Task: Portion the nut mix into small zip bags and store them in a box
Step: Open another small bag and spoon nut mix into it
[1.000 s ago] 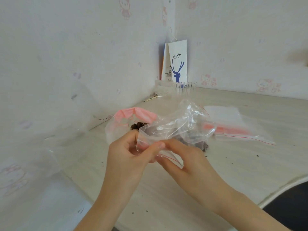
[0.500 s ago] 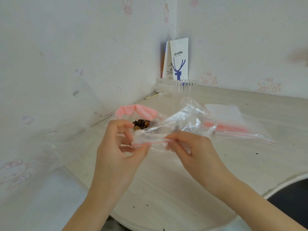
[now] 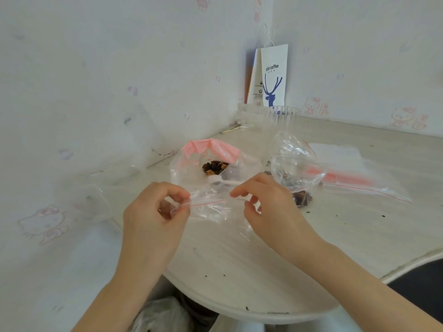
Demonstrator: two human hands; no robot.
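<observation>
A small clear zip bag (image 3: 213, 207) with a red seal line is stretched flat between my hands above the table. My left hand (image 3: 153, 216) pinches its left top corner and my right hand (image 3: 266, 207) pinches the right end of the seal. Behind it lies the large clear bag (image 3: 184, 168) with a pink rim, and the nut mix (image 3: 214, 167) shows inside. A white plastic spoon (image 3: 223, 181) lies at that bag's mouth. To the right sits a filled small bag (image 3: 297, 173) holding dark nuts.
A stack of flat zip bags (image 3: 354, 173) lies at the right. A clear ribbed cup (image 3: 281, 116) and a white coffee paper bag (image 3: 273, 77) stand in the wall corner. The pale table (image 3: 239, 271) carries dark crumbs; its rounded edge curves close to me.
My hands have drawn apart, pulling the small bag's seal straight. The crumpled filled bag that was by my right hand now rests on the table to the right.
</observation>
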